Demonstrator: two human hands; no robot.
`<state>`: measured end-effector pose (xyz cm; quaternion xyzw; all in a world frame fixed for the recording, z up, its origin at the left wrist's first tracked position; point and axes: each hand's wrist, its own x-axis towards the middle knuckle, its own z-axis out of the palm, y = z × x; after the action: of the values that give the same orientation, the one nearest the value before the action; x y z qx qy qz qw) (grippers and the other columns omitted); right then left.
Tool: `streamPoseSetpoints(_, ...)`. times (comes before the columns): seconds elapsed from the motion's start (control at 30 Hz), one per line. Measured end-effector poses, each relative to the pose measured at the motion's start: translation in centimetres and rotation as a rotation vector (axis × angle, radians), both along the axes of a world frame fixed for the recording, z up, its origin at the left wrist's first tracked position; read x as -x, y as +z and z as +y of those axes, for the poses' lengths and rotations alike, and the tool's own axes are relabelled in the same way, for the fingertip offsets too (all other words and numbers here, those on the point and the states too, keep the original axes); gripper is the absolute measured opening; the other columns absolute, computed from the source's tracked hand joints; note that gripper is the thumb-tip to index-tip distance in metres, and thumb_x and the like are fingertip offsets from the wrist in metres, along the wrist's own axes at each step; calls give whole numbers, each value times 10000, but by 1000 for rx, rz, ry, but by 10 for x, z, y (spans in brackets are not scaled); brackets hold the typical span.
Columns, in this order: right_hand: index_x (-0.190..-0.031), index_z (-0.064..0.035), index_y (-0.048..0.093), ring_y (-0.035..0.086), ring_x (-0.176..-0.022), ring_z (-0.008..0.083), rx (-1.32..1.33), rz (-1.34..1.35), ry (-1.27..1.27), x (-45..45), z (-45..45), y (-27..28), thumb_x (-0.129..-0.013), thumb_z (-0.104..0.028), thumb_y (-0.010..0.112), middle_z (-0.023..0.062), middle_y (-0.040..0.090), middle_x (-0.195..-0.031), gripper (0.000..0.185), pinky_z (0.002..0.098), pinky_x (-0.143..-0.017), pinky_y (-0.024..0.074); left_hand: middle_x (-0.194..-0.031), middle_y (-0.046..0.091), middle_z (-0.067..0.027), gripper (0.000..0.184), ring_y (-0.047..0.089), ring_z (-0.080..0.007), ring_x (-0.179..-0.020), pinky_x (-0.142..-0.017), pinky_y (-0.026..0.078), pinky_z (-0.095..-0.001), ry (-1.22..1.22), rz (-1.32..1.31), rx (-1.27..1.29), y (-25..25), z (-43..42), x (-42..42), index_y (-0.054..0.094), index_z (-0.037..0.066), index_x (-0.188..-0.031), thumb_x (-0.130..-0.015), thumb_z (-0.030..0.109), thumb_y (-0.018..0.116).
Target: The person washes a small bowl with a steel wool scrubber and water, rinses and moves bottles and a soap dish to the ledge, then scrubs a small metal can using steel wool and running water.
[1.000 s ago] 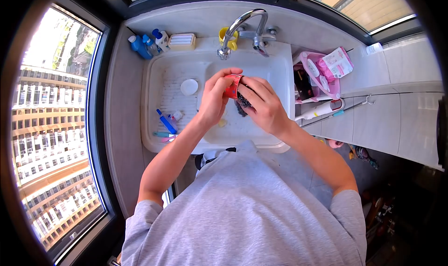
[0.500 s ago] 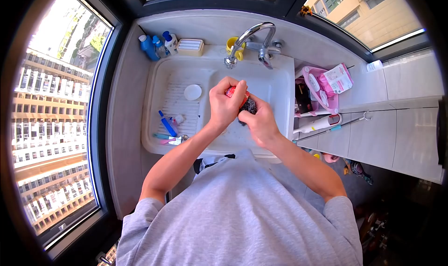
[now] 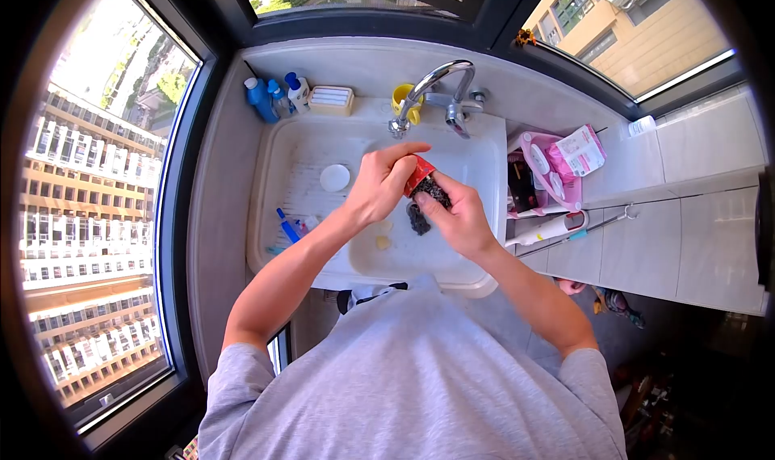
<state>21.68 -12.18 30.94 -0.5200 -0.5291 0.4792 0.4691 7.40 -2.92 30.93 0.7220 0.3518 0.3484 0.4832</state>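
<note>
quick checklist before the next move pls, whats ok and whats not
1. Left hand grips the red item: ok
2. Right hand holds the dark speckled pad: ok
3. Both hands over the sink: ok
4. White disc apart from both hands: ok
5. No water stream visible from the faucet: ok
6. Red item clean inside: cannot tell, its inside is hidden

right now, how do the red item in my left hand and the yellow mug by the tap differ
The red item is in the left hand; the yellow mug is on the sink's back ledge. The yellow mug shows a handle; none shows on the red item. Both are partly hidden: one by the hand, the other by the faucet.
</note>
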Motion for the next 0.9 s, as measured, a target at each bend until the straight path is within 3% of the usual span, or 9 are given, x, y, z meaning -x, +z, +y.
streamPoseSetpoints(0.1,-1069,26,588,564,-889,274,-449,-604,34,0,3,5,-769,-21,623,116,596,-958,307,331,-773,467,-593,533,-77,436,469,-119,-446,-410,366,-251,-153,185,677,14,19,3,644,-55,-915,-910,334,447)
streamPoseSetpoints(0.17,-1044,42,589,532,-980,306,-770,-943,148,-9,10,-4,-646,27,631,129,567,-1059,401,370,-858,452,-569,523,-76,434,462,-120,-432,-395,354,-248,-187,264,767,21,28,2,631,-45,-859,-911,345,448)
streamPoseSetpoints(0.3,-1045,30,598,537,-964,302,-807,-996,178,-11,17,-9,-654,39,618,132,578,-1024,391,370,-830,462,-515,528,-103,437,454,-136,-407,-387,355,-292,-80,365,684,15,22,-3,586,-27,-652,-886,324,475)
streamPoseSetpoints(0.5,-1039,-9,618,570,-848,216,-115,-366,19,11,-4,-7,-764,55,542,111,599,-911,293,303,-724,454,-514,539,-189,397,503,-205,-426,-464,443,-358,65,402,188,-3,9,-6,581,-78,-655,-834,264,491)
streamPoseSetpoints(0.57,-1023,8,611,560,-777,164,267,277,10,7,-4,-5,-849,-3,537,80,595,-891,190,282,-695,443,-509,529,-195,381,505,-217,-432,-473,450,-358,51,365,98,-10,3,-6,593,-73,-678,-834,259,492)
streamPoseSetpoints(0.67,-1015,25,595,535,-757,140,457,788,11,1,3,11,-891,-88,548,67,580,-880,174,281,-680,442,-546,564,-177,353,526,-238,-443,-488,467,-354,-41,41,-90,-23,1,-3,627,-53,-708,-859,214,453)
streamPoseSetpoints(0.73,-1029,38,572,525,-759,150,507,918,56,0,7,13,-898,-130,551,79,572,-888,214,285,-680,446,-608,604,-153,328,547,-245,-456,-488,471,-348,-48,-437,-520,-27,8,-2,649,-30,-790,-880,167,402)
streamPoseSetpoints(0.8,-1059,37,560,534,-778,150,624,1324,39,2,7,9,-901,-120,544,85,570,-915,223,286,-688,455,-702,635,-153,321,591,-256,-520,-519,486,-333,-89,-393,-619,-28,14,1,640,-21,-873,-887,152,369)
streamPoseSetpoints(0.9,-997,34,551,541,-780,152,506,1158,-24,1,19,15,-903,-108,542,74,562,-909,171,293,-681,455,-846,643,-163,357,620,-238,-722,-671,491,-324,5,-286,-466,-14,15,-4,617,-34,-1012,-891,206,383)
